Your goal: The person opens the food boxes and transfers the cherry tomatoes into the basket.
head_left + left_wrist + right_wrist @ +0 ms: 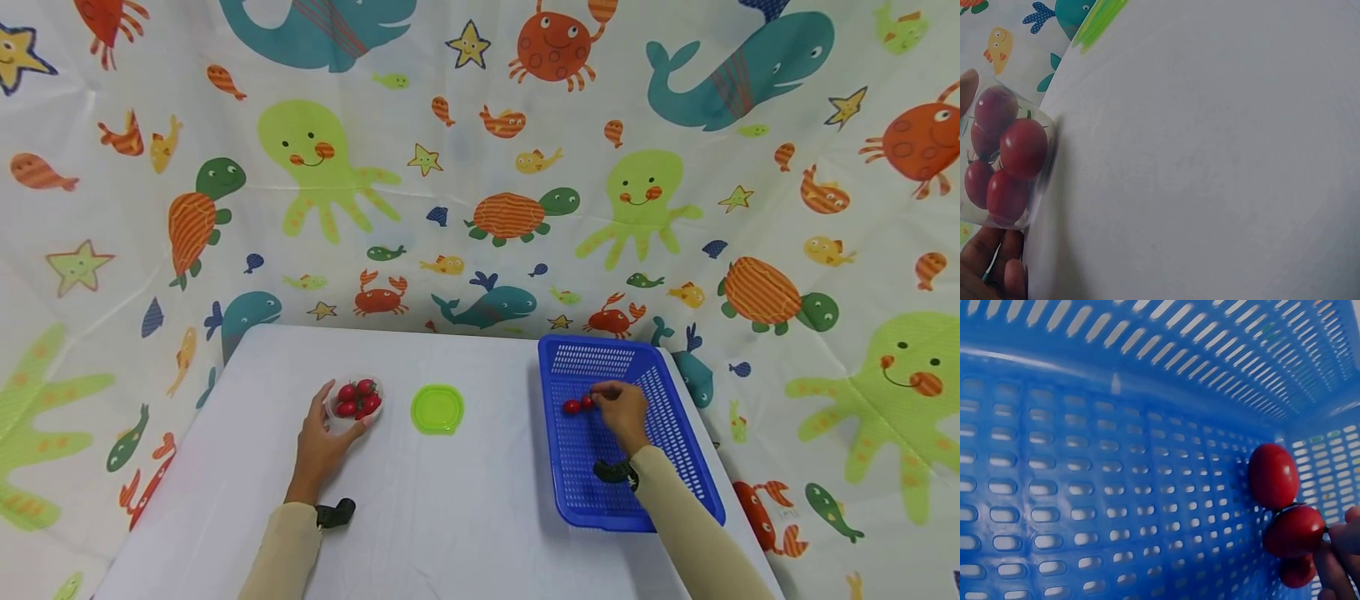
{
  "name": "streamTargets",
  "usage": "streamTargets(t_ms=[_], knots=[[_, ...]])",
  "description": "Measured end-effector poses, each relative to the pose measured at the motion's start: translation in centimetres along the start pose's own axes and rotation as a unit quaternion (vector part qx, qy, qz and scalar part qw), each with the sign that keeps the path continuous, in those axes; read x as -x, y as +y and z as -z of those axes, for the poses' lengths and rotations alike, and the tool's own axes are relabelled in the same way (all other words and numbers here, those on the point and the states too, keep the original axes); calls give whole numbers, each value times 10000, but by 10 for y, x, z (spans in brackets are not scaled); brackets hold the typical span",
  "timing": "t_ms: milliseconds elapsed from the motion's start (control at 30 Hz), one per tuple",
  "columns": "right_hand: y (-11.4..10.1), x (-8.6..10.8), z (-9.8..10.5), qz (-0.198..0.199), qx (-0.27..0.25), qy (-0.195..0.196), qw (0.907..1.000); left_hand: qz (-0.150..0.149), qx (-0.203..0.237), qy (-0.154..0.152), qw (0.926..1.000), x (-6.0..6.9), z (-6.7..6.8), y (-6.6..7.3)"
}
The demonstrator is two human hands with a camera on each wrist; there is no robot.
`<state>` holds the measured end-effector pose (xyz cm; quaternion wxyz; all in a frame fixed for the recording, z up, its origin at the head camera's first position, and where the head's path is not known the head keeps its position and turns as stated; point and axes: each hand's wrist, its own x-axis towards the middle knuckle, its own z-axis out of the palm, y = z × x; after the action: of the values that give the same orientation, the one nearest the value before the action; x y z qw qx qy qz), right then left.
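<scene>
My left hand (321, 450) curls its thumb and fingers round a small clear container (1036, 194). Several red cherry tomatoes (1024, 149) with green stems sit inside it. Over at the right, my right hand (624, 414) reaches down into a blue plastic basket (558, 492). Its fingertips pinch a cherry tomato (1294, 531) at the stem end, as the right wrist view shows. Touching that one is another tomato (1274, 476), and a third tomato (1297, 572) is partly hidden below it.
A bright green lid (437, 409) lies on the white-covered table (480, 500) between the container and the basket. Behind and beside the table hangs a curtain (457, 275) printed with sea animals. The basket's slotted walls rise around my right hand.
</scene>
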<state>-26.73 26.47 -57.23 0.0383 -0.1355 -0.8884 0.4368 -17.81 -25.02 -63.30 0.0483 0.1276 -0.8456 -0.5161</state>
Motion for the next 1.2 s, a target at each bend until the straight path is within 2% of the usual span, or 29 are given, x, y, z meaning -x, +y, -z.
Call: streamTargets(t_ms=[267, 667, 867, 1200], knots=[[1, -1, -2, 181, 211, -152, 9995, 31, 1, -33, 10000, 1, 2, 2], [-11, -1, -2, 404, -31, 96, 9991, 20, -5, -23, 10000, 0, 2, 2], [-37, 6, -2, 586, -382, 229, 9973, 96, 28, -44, 9999, 1, 2, 1], [-85, 23, -17, 1027, -706, -238, 9919, 33, 60, 14, 10000, 2, 0, 0]])
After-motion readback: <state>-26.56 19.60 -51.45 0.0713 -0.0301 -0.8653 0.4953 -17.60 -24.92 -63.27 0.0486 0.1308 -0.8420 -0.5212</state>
